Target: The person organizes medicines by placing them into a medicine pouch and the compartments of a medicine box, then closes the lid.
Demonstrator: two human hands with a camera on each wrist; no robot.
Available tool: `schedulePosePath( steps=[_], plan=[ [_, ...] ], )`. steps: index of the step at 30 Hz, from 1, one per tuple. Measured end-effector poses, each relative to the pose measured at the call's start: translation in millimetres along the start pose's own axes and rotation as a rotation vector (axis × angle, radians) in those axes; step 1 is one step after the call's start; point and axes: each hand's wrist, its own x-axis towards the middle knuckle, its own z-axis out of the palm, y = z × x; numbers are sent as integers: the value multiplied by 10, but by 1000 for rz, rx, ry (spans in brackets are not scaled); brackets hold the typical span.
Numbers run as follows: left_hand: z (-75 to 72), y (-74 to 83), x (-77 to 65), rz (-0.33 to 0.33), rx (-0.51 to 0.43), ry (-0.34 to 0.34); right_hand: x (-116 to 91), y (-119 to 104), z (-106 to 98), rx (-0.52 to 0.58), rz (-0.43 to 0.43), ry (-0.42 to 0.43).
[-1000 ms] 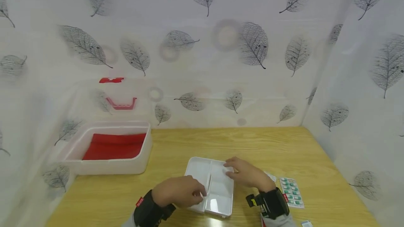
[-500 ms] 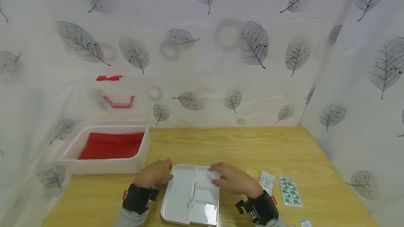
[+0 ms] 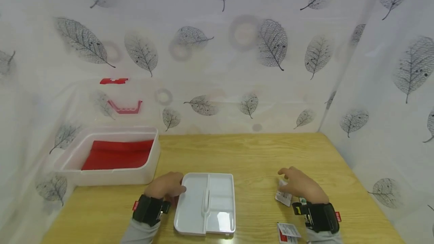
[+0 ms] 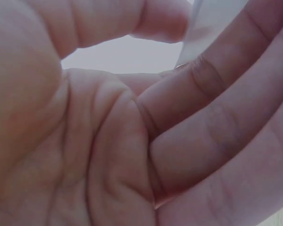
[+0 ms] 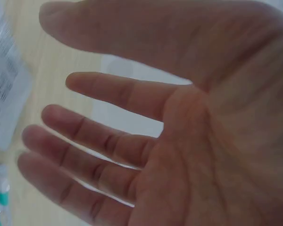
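A white compartment box (image 3: 191, 206) lies on the table in the head view, with a raised bar along its middle. At its left edge, my left hand (image 3: 166, 186) holds the rim between thumb and fingers. The left wrist view shows the thumb and fingers (image 4: 174, 99) on either side of the white edge. Out to the right, my right hand (image 3: 303, 186) is over a silver blister pack (image 3: 284, 198), partly covering it. Its fingers (image 5: 85, 165) are extended and hold nothing. A blister pack of green-and-white capsules (image 5: 1, 200) is mostly hidden beneath this hand.
Back left stands a translucent white bin (image 3: 115, 178) with red lining inside; its raised lid carries a red handle (image 3: 125, 109). A small printed packet (image 3: 288, 232) lies at the front right. Leaf-patterned sheeting (image 3: 217, 67) surrounds the wooden table (image 3: 251, 153).
The right hand has left the box and moved right, over the blister packs. The left hand went from the box's middle to its left rim and stays there. The box shifted left.
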Motion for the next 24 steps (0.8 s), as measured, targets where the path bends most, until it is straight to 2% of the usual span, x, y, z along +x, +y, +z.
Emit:
schedulePosePath(
  steps=[5,11,13,18,24],
  plan=[
    [24,-9,-5,-40,-24,-8,47,249,1,37,45,-33],
    [38,-53,18,-68,-51,-25,128,294,87,19,123,-54],
    [37,-81,30,-63,-68,-34,152,282,104,10,122,-47],
    [12,-146,69,-27,-119,-61,186,251,132,-18,38,-11],
    [0,-169,104,-3,-192,-80,189,184,125,35,-120,62]
  ],
)
